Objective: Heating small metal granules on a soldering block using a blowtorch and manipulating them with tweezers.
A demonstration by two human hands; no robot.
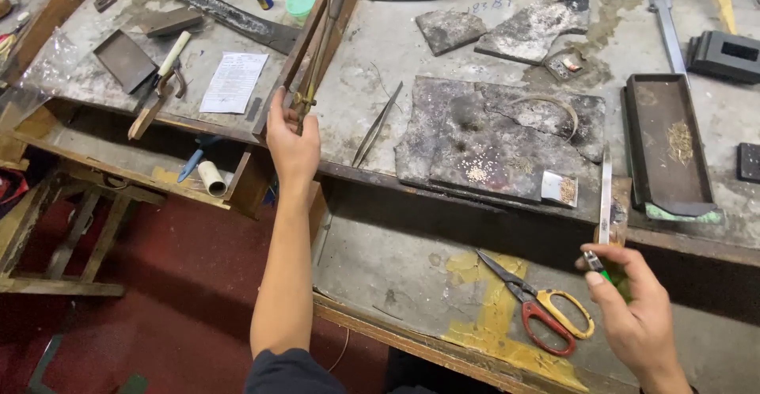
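Two hands are seen from the head camera, both busy over a pretty beat-up workbench [396, 54]. The left hand [291, 142] is stretched out over the bench edge and is closed around the brass end of a torch-like tool [317, 54], which is held tilted up and away toward the back of the bench. The right hand [629, 303] is kept lower, over the pulled-out drawer shelf [396, 259], with the fingers pinched on a small green lighter [600, 266]; its metal top is poked out above the thumb.

Just left of the right hand, a pair of scissors [538, 307] with yellow and red handles is laid on the shelf, on a patch of yellow paint. On the bench top, a scorched, cracked slab [491, 137] is placed between the two hands, with small piles of metal bits scattered on it. Tweezers [378, 123] are laid just left of the slab, near the left hand. A dark tray [665, 145] is parked to the right of the slab, and a sheet of printed paper [233, 82] is left further to the left.
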